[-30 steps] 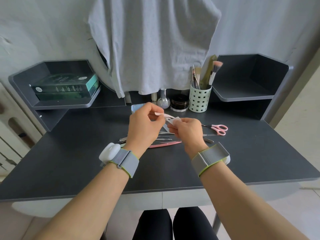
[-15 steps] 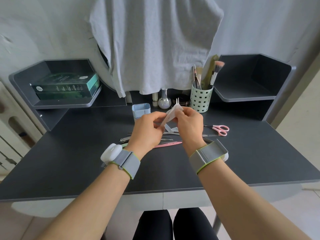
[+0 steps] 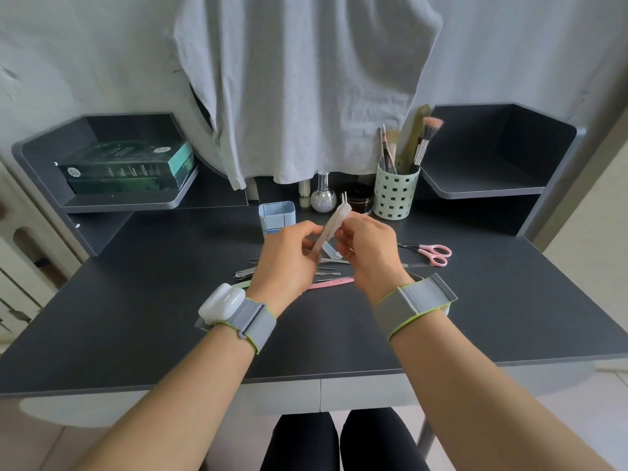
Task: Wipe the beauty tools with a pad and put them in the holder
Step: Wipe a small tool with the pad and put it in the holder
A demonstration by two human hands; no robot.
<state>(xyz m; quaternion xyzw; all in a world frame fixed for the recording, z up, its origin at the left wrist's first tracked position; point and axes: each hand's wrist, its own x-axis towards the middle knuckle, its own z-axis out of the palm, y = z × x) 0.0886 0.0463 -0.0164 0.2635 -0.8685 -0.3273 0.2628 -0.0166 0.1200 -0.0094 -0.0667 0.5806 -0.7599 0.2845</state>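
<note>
Both hands are raised over the middle of the dark desk (image 3: 136, 317). My left hand (image 3: 289, 256) grips the lower end of a metal tool, apparently tweezers (image 3: 344, 197), whose two tips stick up. My right hand (image 3: 368, 249) pinches a white pad (image 3: 331, 226) folded around the tool's shaft. Below the hands lie several more tools: nail clippers (image 3: 242, 274), a pink nail file (image 3: 334, 283), thin metal sticks (image 3: 331, 261) and pink scissors (image 3: 435, 253). A pale green perforated holder (image 3: 396, 197) with brushes stands at the back right.
A light blue open box (image 3: 277, 217) stands just behind the hands. A round glass bottle (image 3: 323, 198), a dark jar (image 3: 360, 198) and a small tube sit at the back. Green boxes (image 3: 125, 168) fill the left shelf. A grey cloth (image 3: 306, 79) hangs above.
The tool has been turned from lying across to pointing upward, its tips now showing above the pad. Both hands have drawn closer together and risen slightly.
</note>
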